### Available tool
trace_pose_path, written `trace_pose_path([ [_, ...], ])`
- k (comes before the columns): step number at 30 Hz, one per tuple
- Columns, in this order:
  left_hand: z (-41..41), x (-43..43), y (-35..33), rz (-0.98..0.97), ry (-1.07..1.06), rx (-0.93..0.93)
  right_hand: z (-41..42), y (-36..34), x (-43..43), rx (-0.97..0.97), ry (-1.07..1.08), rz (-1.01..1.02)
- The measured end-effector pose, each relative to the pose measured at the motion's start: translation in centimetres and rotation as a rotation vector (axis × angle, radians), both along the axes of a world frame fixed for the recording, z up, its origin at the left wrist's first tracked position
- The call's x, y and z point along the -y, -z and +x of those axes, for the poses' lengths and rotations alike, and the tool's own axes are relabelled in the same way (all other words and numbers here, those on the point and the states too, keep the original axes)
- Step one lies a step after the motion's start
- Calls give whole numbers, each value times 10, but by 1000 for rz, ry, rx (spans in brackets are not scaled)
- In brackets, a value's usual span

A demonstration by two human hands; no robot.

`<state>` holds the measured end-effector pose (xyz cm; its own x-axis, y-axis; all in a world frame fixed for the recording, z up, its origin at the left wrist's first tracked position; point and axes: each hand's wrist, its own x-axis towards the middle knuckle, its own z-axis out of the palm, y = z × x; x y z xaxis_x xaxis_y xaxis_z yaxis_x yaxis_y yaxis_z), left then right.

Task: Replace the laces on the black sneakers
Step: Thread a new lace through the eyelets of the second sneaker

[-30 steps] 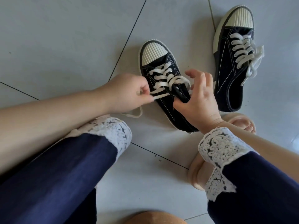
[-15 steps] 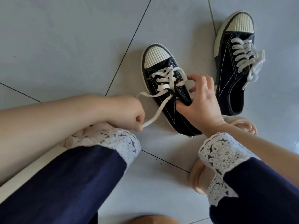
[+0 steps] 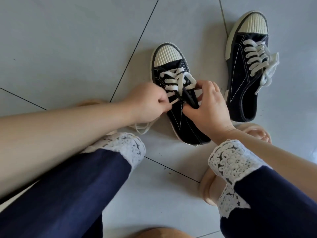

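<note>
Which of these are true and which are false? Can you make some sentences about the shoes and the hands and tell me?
1. Both hands are working on the near sneaker. True: the left hand pinches its white lace, and the right hand grips the tongue and a lace loop.
2. The far sneaker has no lace. False: it is fully laced in white, with loose ends hanging off its side.
3. The sneakers stand on a wooden table. False: they stand on a grey tiled floor.
4. Both sneakers have ribbed cream toe caps. True.
5. The two sneakers touch each other. False: bare floor shows between them.
</note>
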<state>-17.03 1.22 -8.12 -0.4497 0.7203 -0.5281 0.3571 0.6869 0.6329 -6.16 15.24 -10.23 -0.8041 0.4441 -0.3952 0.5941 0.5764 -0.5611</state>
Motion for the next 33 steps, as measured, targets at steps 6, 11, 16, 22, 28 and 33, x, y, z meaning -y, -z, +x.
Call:
trace_pose_path([
  [6, 7, 37, -11, -64, -72, 232, 5, 4, -4, 3, 14, -4],
  [11, 5, 38, -4, -133, 14, 398, 4, 5, -2, -5, 47, -23],
  [16, 0, 45, 5, -234, 46, 325, 3, 3, -4, 1, 42, -14],
  [22, 1, 25, 13, -158, -661, 721, 2, -6, -12, 15, -28, -118],
  [28, 2, -7, 22, -230, -1178, 901, 4, -16, -14, -9, 2, -212],
  [33, -5, -16, 28, -63, -1387, 777, 6, -19, -12, -46, 20, -196],
])
